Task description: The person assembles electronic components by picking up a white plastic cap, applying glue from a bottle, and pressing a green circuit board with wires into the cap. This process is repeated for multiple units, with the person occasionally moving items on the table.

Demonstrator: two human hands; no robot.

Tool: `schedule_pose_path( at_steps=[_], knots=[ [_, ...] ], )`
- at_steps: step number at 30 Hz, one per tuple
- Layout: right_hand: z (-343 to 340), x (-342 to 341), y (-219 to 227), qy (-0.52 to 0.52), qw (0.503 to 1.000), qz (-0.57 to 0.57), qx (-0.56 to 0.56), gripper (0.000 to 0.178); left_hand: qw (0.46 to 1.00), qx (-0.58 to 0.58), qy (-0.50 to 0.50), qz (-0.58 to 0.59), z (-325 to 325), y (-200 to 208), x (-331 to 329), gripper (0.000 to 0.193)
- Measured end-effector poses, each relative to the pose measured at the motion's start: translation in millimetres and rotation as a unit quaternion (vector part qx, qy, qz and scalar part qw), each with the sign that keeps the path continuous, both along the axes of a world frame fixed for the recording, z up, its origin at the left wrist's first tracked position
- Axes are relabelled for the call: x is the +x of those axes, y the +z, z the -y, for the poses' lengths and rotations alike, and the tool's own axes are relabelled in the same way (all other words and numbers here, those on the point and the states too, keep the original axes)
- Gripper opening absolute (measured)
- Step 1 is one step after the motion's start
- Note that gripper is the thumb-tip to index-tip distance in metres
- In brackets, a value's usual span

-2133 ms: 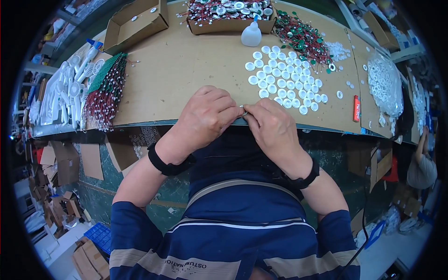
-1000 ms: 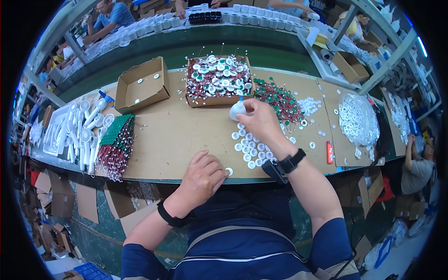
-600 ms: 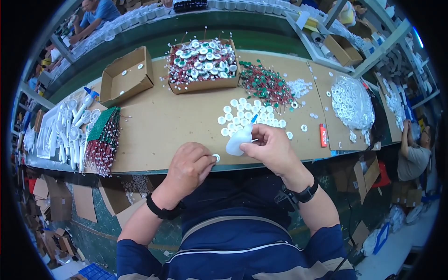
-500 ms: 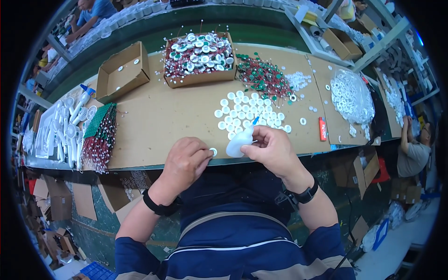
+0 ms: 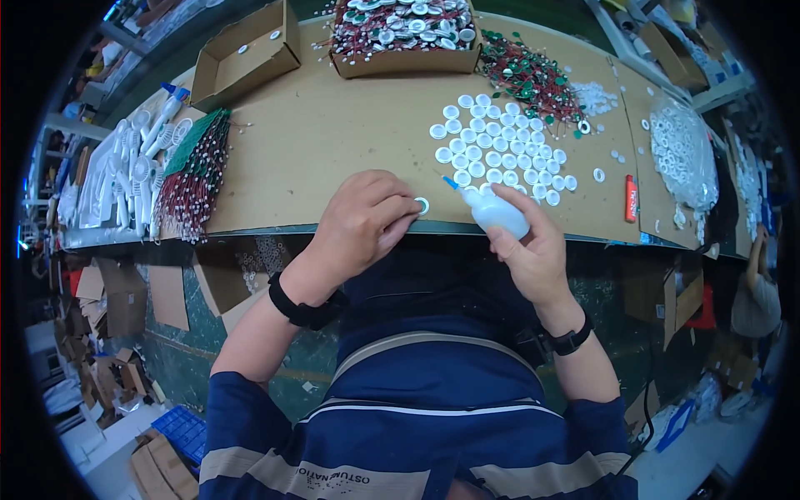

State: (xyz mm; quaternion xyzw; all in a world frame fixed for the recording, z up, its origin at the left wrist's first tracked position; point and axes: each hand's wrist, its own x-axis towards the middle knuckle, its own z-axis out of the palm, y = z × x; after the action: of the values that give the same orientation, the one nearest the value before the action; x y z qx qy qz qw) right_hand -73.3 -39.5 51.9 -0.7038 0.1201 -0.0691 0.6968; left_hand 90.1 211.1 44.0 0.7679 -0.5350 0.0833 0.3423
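Fingers pinching white ring — glue bottle tilted

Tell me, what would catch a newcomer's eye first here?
Probably the two hands at the table's near edge: the left hand pinches a small white ring, and the right hand aims a white squeeze bottle at it. Just beyond lies a neat cluster of white discs.

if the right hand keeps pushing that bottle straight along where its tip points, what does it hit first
Most likely the small white ring pinched by the left hand: the right hand's squeeze bottle aims its blue tip there, though depth is unclear.
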Motion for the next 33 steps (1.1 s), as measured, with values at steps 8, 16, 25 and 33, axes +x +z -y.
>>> schedule_pose_path(
  at_steps=[8, 16, 25, 33],
  knots=[
    [2.6, 5.7, -15.1, -0.055, 0.994, 0.05, 0.084, 0.036, 1.0, -0.008, 0.006, -0.005, -2.6, -4.6, 0.1, 0.02],
    [-3.6, 10.9, -17.6, -0.087, 0.996, 0.003, -0.024, 0.027, 1.0, -0.012, 0.02, -0.011, -1.0, -4.5, -1.5, 0.023],
    [-4.9, 20.6, -23.8, -0.089, 0.992, 0.022, -0.084, 0.028, 1.0, -0.008, 0.014, -0.005, -0.1, -3.6, -0.4, 0.022],
    [-4.5, 22.1, -24.7, -0.089, 0.991, 0.013, -0.098, 0.031, 1.0, -0.009, 0.012, -0.003, -0.4, -5.1, 0.0, 0.022]
  ],
)
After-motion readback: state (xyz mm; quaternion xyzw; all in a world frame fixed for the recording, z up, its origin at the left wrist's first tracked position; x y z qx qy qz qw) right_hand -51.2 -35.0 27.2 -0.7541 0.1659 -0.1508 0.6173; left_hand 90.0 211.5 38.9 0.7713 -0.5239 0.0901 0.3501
